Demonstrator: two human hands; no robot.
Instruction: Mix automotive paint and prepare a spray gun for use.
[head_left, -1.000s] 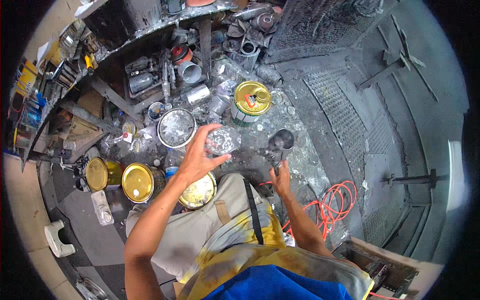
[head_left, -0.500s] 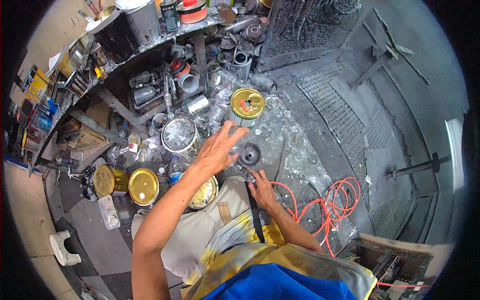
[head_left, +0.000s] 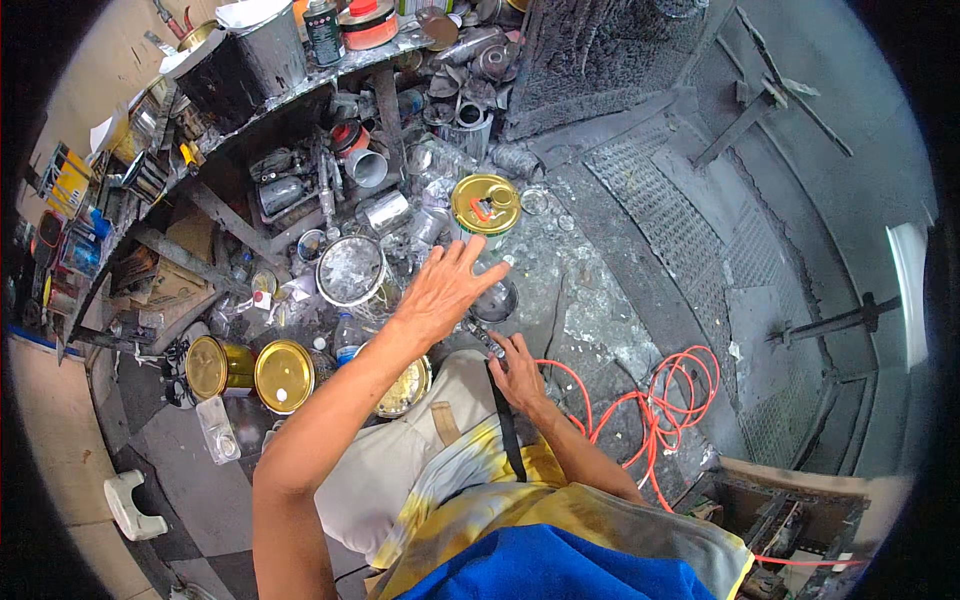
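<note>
White plastic forms the small stool (head_left: pixel 133 505) at the far left. To its right and farther up, a curved, paint-stained counter (head_left: pixel 410 43) carries a dark bucket (head_left: pixel 215 75), a grey bucket (head_left: pixel 268 50) and an orange tin (head_left: pixel 367 30). Two gold-lidded tins (head_left: pixel 284 376) sit side by side on the grimy floor (head_left: pixel 590 290), with a clear plastic container (head_left: pixel 217 430) just below them. Next comes a round pail (head_left: pixel 351 270) with a pale, crusted top, and near it a bottle with a blue label (head_left: pixel 347 342) and a messy yellow-topped tin (head_left: pixel 405 388), partly hidden by the forearm. The left hand (head_left: pixel 437 290) reaches up and across, its fingers (head_left: pixel 470 252) spread wide and holding nothing that shows; whether they touch the dark cup behind them cannot be told. Just beyond stands a taller tin with a gold lid (head_left: pixel 487 203). That dark cup (head_left: pixel 500 303) belongs to a spray gun (head_left: pixel 485 338), upright between the two hands. The right hand (head_left: pixel 518 374) has its fingers curled around the gun's handle. Farther right, an orange hose (head_left: pixel 655 408) lies in loose coils beside grey, textured panels (head_left: pixel 655 200).
</note>
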